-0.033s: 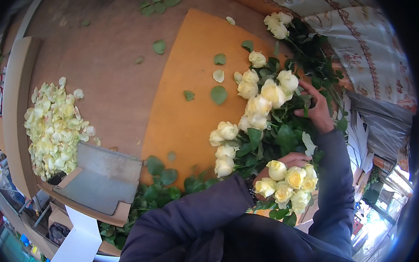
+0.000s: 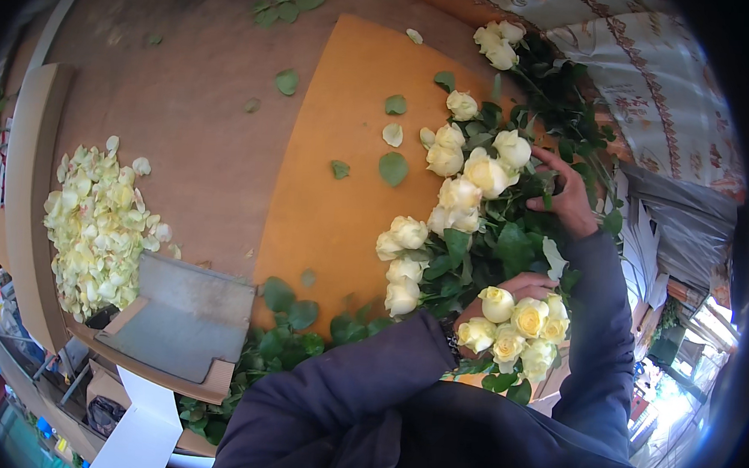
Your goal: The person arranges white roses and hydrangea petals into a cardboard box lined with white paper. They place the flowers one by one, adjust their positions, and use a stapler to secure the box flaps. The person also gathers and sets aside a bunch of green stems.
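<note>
Cream-yellow roses: a small bunch (image 2: 519, 329) gripped in the left hand (image 2: 517, 287) at about 5 o'clock in the view, heads pointing toward the body, fingers clenched round the stems just under the blooms. More loose roses (image 2: 458, 192) lying in a row from 1 o'clock down to centre, on the right edge of an orange board (image 2: 333, 206), stems and foliage running off to the right. Right hand (image 2: 570, 194) at roughly 3 o'clock, buried in that foliage, fingers curled among leaves and stems; cannot tell whether closed on a single stem or merely parting the greenery. Scattered green leaves (image 2: 393, 168) and a few petals on the board; a big heap of pale petals (image 2: 101, 221) at 9 o'clock on the brown table (image 2: 193, 120); a pile of stripped leaves (image 2: 287, 323) at 6 o'clock beside a grey tray (image 2: 185, 308). Likely risks: thorns pricking the right palm while groping blind among tangled stems; pulling one stem and dragging neighbours along, snapping heads or shedding outer petals; squeezing the held bunch too tightly and bruising the blooms pressed together; loosening that grip while reaching and letting stems slide out of line; sleeve brushing the nearest heads at centre and knocking them off the board edge.
</note>
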Motion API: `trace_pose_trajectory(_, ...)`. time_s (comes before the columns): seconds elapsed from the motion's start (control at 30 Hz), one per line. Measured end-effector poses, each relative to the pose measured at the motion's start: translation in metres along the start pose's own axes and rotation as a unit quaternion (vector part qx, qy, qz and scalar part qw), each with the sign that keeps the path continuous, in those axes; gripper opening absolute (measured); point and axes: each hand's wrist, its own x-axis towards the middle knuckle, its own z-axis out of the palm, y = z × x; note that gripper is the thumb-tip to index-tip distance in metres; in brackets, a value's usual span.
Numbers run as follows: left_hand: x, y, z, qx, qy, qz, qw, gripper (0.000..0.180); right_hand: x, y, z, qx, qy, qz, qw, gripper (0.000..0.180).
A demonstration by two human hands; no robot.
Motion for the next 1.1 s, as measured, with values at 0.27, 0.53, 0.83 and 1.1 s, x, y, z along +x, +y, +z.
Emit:
trace_pose_trajectory(0.27,0.009,-0.017,-0.021,0.129,-0.027,-0.005,0.991,0.061,-0.01,0.001,-0.005,0.187,0.002,0.035,0.982,0.065)
trace_pose_trajectory(0.53,-0.005,0.004,-0.013,0.244,-0.023,0.022,0.969,0.06,-0.032,-0.024,-0.016,0.036,-0.048,-0.07,0.996,0.035)
trace_pose_trajectory(0.83,0.006,0.019,0.01,0.052,0.073,-0.023,0.996,0.054,-0.063,-0.056,-0.016,0.091,-0.057,-0.115,0.988,0.022)
trace_pose_trajectory(1.1,0.029,0.018,0.036,-0.548,-0.074,-0.012,0.833,0.057,-0.061,-0.066,-0.004,0.08,-0.223,-0.099,0.966,0.028)
